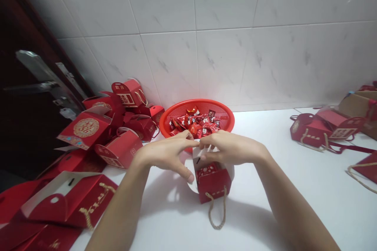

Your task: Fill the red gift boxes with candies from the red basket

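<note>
A small red candy box point(213, 188) with a twisted rope handle point(217, 219) stands open on the white table, with red-wrapped contents point(206, 170) showing inside. My left hand point(169, 155) is at its left side, the thumb against the white side flap and the fingertips at the raised back panel. From the right, my right hand point(228, 148) pinches the back panel's upper edge, thumb on the inner white face. Some right fingertips are hidden behind the panel. Just behind the box, a red plastic basket point(226, 111) holds wrapped candies point(203, 123).
Red gift boxes point(85, 127) are piled on the left, one open box point(70, 200) nearest me. More red boxes point(321, 129) lie at right beside a brown carton point(352, 106). A tiled wall point(220, 59) backs the table; a dark door point(26, 117) stands far left.
</note>
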A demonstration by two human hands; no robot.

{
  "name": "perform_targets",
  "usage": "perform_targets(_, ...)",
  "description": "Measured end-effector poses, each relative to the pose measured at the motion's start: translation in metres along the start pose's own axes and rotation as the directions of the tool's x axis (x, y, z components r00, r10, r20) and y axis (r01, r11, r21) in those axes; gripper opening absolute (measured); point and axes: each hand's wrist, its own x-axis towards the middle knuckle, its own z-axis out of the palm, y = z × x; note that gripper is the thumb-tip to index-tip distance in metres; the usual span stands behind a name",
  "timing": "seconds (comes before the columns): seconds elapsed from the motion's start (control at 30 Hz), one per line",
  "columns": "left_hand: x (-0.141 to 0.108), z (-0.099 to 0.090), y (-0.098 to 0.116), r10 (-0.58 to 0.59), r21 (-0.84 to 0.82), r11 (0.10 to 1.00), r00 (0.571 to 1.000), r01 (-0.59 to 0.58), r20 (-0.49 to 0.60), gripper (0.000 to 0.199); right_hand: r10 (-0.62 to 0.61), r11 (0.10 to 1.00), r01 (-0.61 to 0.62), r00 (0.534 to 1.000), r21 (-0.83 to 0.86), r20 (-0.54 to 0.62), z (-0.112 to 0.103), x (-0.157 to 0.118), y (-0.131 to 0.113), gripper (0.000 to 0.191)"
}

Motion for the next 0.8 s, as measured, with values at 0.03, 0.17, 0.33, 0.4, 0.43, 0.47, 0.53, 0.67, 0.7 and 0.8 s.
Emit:
perform_targets(0.03, 0.000, 0.000, 0.001, -0.006, -0.001, 1.000, 1.000, 0.006, -0.002, 0.080, -0.003, 1.000, 0.003, 1.000, -0.006, 0.023, -0.002, -0.002, 0.000, 0.029)
perform_targets(0.17, -0.002, 0.002, 0.008, 0.022, 0.001, 1.000, 0.999, -0.022, -0.029, 0.077, -0.035, 0.998, 0.038, 0.996, -0.048, 0.080, -0.004, -0.011, 0.004, 0.052)
perform_targets(0.33, -0.005, 0.004, 0.017, 0.040, 0.035, 0.999, 0.998, -0.039, -0.039, 0.069, -0.164, 0.986, 0.164, 0.986, -0.010, -0.008, 0.007, -0.024, 0.004, 0.046)
perform_targets(0.4, -0.005, 0.005, 0.017, 0.069, 0.053, 0.996, 0.997, -0.067, -0.036, 0.066, -0.191, 0.982, 0.190, 0.981, -0.021, -0.037, 0.012, -0.032, 0.004, 0.042)
perform_targets(0.43, -0.006, 0.005, 0.018, 0.083, 0.059, 0.995, 0.996, -0.081, -0.034, 0.065, -0.197, 0.980, 0.196, 0.979, -0.022, -0.060, 0.015, -0.037, 0.005, 0.042)
perform_targets(0.47, -0.006, 0.005, 0.018, 0.091, 0.062, 0.994, 0.995, -0.089, -0.030, 0.066, -0.194, 0.981, 0.194, 0.977, -0.016, -0.090, 0.018, -0.042, 0.007, 0.043)
perform_targets(0.53, -0.006, 0.005, 0.018, 0.089, 0.062, 0.994, 0.996, -0.088, -0.013, 0.067, -0.152, 0.988, 0.154, 0.976, -0.003, -0.158, 0.024, -0.053, 0.013, 0.047)
perform_targets(0.67, -0.005, 0.006, 0.021, 0.101, 0.080, 0.992, 0.995, -0.100, -0.005, 0.065, -0.024, 1.000, 0.027, 0.959, 0.006, -0.284, 0.043, -0.071, 0.030, 0.046)
perform_targets(0.7, -0.005, 0.007, 0.022, 0.112, 0.091, 0.990, 0.994, -0.111, -0.008, 0.063, -0.011, 1.000, 0.017, 0.952, 0.017, -0.305, 0.049, -0.074, 0.034, 0.047)
perform_targets(0.8, -0.008, 0.009, 0.027, 0.162, 0.119, 0.980, 0.987, -0.159, -0.016, 0.055, 0.002, 0.999, 0.017, 0.927, 0.048, -0.374, 0.071, -0.082, 0.042, 0.059)
